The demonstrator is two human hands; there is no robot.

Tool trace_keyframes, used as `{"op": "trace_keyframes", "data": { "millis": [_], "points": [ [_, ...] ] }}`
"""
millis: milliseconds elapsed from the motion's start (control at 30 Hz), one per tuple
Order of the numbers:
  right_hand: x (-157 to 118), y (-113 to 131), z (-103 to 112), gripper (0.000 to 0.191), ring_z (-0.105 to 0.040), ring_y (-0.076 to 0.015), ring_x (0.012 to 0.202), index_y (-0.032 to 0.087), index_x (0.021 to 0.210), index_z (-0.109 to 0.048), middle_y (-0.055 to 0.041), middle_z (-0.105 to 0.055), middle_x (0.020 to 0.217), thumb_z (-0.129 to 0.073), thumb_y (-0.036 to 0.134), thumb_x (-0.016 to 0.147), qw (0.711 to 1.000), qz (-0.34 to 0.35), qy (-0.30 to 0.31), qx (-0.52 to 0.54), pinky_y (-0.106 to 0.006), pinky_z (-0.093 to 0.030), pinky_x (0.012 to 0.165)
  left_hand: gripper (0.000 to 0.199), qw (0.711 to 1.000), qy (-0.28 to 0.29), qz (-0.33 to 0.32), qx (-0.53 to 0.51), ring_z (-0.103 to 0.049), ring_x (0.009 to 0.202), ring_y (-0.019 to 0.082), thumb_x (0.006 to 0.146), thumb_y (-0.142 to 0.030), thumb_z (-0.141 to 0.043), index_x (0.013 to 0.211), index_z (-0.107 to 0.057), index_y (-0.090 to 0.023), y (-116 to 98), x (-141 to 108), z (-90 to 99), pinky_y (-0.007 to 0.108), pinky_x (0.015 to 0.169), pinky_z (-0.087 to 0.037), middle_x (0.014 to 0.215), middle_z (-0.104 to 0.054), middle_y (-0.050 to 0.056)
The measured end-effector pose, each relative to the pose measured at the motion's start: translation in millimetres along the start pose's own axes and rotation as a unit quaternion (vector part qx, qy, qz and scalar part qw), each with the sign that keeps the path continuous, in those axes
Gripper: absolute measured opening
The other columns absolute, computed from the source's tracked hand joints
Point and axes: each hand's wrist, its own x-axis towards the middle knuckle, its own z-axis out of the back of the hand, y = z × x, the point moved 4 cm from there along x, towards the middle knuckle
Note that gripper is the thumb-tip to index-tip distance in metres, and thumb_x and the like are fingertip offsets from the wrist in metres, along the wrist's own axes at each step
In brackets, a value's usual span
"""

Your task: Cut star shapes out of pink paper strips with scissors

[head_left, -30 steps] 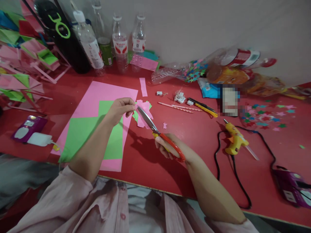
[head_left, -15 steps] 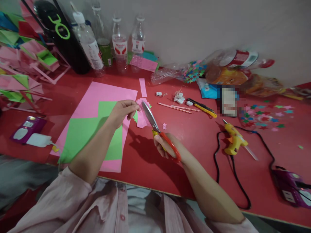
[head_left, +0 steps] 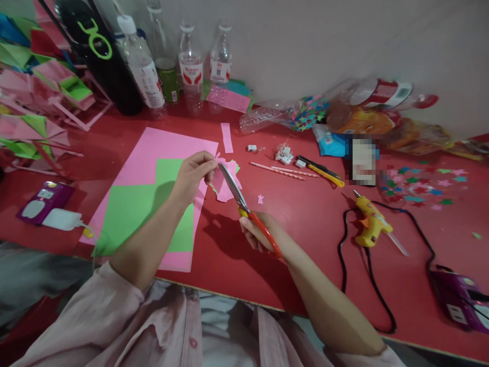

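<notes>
My left hand (head_left: 193, 176) pinches a small bit of pink paper (head_left: 218, 155) between thumb and fingers. My right hand (head_left: 256, 232) is wrapped around the red and yellow handles of a pair of scissors (head_left: 234, 187). The blades point up and left, with their tips right by my left fingertips; whether they touch the paper bit cannot be made out. Below the blades lies a pile of pink and green paper scraps (head_left: 225, 191). A small pink star (head_left: 260, 200) rests to the right of it. Under my left forearm, a green sheet (head_left: 141, 224) overlaps a pink sheet (head_left: 175, 145).
A yellow glue gun (head_left: 372, 219) with a black cord lies right. Pencils (head_left: 280, 172), a yellow cutter (head_left: 324, 176) and scattered paper stars (head_left: 420, 186) lie farther back. Bottles (head_left: 191, 71) and a black flask (head_left: 103, 61) stand by the wall. Folded paper models (head_left: 57, 94) fill the left.
The scissors' tips have come closer to my left fingertips, and the blades look more closed. My left hand stays pinched. The whole view has shifted slightly.
</notes>
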Motion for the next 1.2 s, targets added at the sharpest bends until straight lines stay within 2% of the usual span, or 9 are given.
{"op": "trace_keyframes", "data": {
  "millis": [200,333,867,1200],
  "points": [
    [3,-7,-1,0.042,-0.041,-0.0062,0.028,0.019,0.066,-0.047,0.0054,-0.049,0.039,-0.049,0.058,0.081,1.000,0.013,0.018,0.022,-0.017,-0.032,0.032,0.010,1.000,-0.024,0.009,-0.002,-0.043,0.044,0.004,0.067,-0.019,-0.059,0.059,-0.055,-0.018,2,0,1.0,0.018,0.045,-0.036,0.046,-0.047,-0.006],
    [5,-10,-3,0.044,-0.042,-0.0067,0.029,0.019,0.067,-0.047,0.0047,-0.050,0.040,-0.048,0.061,0.081,0.999,0.020,0.028,0.019,-0.018,-0.034,0.033,0.011,0.999,-0.018,0.024,-0.027,-0.041,0.043,0.003,0.066,-0.020,-0.059,0.056,-0.054,-0.018,6,-1,-2.7,0.017,0.044,-0.034,0.045,-0.047,-0.006],
    [-1,-1,-1,0.045,-0.040,-0.0064,0.028,0.020,0.065,-0.045,0.0062,-0.046,0.038,-0.044,0.061,0.082,1.000,0.012,-0.008,0.008,-0.017,-0.031,0.031,0.009,0.999,-0.015,0.036,-0.028,-0.040,0.042,0.004,0.064,-0.020,-0.059,0.056,-0.055,-0.018,6,-1,-2.0,0.018,0.043,-0.033,0.043,-0.045,-0.006],
    [-3,0,1,0.044,-0.039,-0.0066,0.029,0.021,0.062,-0.042,0.0062,-0.043,0.037,-0.047,0.059,0.082,1.000,0.007,-0.003,0.008,-0.018,-0.030,0.032,0.009,0.999,-0.015,0.039,-0.023,-0.040,0.043,0.004,0.063,-0.020,-0.058,0.056,-0.055,-0.018,5,0,-1.4,0.018,0.044,-0.033,0.043,-0.045,-0.006]
  ]
}}
